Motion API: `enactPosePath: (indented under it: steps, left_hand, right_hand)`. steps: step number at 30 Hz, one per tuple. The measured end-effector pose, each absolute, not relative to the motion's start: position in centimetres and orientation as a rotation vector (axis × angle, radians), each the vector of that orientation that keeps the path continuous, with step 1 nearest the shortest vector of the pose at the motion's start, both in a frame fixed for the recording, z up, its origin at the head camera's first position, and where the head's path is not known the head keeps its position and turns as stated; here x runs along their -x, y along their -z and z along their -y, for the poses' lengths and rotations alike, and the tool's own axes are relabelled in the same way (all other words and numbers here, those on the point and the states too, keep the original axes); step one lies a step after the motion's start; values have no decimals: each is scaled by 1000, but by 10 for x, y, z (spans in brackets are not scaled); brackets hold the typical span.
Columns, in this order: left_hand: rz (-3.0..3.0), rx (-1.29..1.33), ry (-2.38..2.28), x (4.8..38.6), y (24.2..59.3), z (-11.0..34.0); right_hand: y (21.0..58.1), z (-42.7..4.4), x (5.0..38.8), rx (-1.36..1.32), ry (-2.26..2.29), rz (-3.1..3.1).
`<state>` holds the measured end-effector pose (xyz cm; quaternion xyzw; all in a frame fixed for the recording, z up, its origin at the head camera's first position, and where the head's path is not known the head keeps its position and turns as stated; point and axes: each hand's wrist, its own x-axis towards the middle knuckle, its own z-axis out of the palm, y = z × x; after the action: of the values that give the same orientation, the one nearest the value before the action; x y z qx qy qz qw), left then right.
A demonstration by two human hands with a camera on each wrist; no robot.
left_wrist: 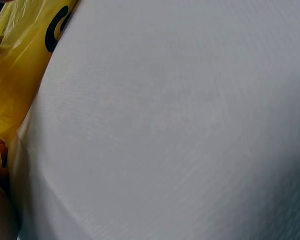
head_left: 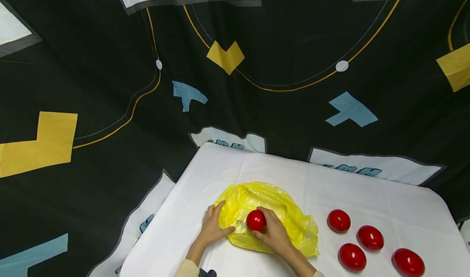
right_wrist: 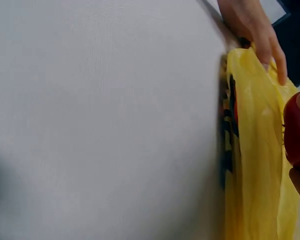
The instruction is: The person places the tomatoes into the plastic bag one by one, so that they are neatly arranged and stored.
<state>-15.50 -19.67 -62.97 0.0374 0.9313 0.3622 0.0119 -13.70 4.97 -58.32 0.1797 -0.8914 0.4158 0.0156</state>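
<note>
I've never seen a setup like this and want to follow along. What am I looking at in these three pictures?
There's no machine here, just a person's two bare hands. The wide picture comes from a camera worn on the head, looking forward and down; the other two come from cameras on the left and right wrists. On the white surface lies a crumpled yellow plastic bag. The left hand touches the bag's edge, fingers spread. The right hand holds a round red object at the bag. Four more red objects lie to the right.
</note>
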Motion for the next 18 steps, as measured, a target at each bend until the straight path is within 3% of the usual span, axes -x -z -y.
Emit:
enactPosePath:
  steps: [18]
  left_hand:
    - [-2927, -101, -1074, 154, 633, 197]
  right_hand:
    - [600, -25, 143, -593, -1263, 2820]
